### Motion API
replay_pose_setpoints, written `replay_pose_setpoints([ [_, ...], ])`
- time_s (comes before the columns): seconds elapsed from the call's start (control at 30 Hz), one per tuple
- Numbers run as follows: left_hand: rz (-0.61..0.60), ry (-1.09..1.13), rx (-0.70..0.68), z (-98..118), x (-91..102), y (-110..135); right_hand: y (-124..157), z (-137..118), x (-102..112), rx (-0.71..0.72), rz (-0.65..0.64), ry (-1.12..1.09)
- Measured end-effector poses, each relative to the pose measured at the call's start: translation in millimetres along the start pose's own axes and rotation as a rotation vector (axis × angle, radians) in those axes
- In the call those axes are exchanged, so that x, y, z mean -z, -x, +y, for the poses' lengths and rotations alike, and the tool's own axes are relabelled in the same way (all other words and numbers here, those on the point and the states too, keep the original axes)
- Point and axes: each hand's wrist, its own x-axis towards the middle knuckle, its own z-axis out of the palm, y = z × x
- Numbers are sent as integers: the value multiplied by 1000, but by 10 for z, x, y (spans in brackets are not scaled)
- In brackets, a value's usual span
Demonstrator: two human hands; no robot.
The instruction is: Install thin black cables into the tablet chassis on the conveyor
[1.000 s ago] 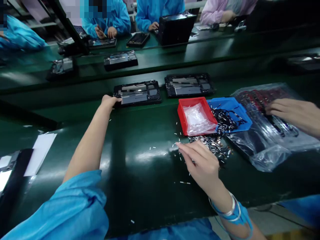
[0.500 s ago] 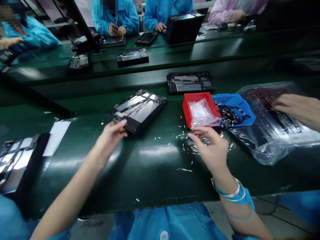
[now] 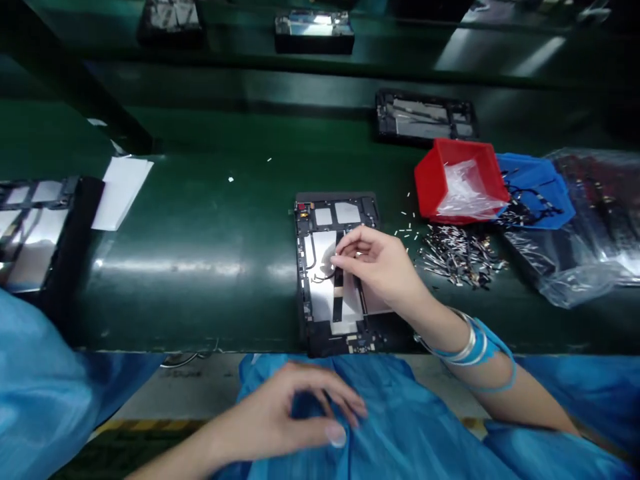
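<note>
A black tablet frame (image 3: 323,230) lies upright at the near edge of the green bench, its silver inner plates showing. My right hand (image 3: 380,267) hovers over its middle with thumb and fingers pinched together on a small part too tiny to name, touching the frame. My left hand (image 3: 295,413) rests below the bench edge on my blue gown, fingers curled and spread, holding nothing. A heap of small metal pieces (image 3: 457,253) lies just right of the frame.
A red bin (image 3: 450,163) with a clear bag and a blue bin (image 3: 537,187) of black parts stand at the right, beside a plastic bag (image 3: 590,247). Another frame (image 3: 425,117) lies behind them, more frames farther back. A dark tray (image 3: 35,227) and white paper (image 3: 120,190) sit left.
The tablet frame has been pulled from the middle of the bench to the near edge and turned upright. My left hand released it and dropped to my lap. My right hand moved onto the frame.
</note>
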Motion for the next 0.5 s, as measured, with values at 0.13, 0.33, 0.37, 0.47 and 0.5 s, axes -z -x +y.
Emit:
replay_pose_setpoints([
  [0.13, 539, -787, -526, 178, 404, 26, -107, 75, -187, -1, -24, 84],
  [0.33, 640, -1466, -551, 117, 712, -99, -208, 96, -191, -20, -92, 221],
  [0.37, 619, -1509, -540, 108, 721, -113, -218, 88, -189, -21, -94, 250],
  [0.47, 578, -1600, -518, 101, 722, -142, -238, 60, -187, -10, -96, 326],
  [0.5, 573, -1621, -521, 103, 720, -149, -241, 50, -188, -5, -101, 347],
])
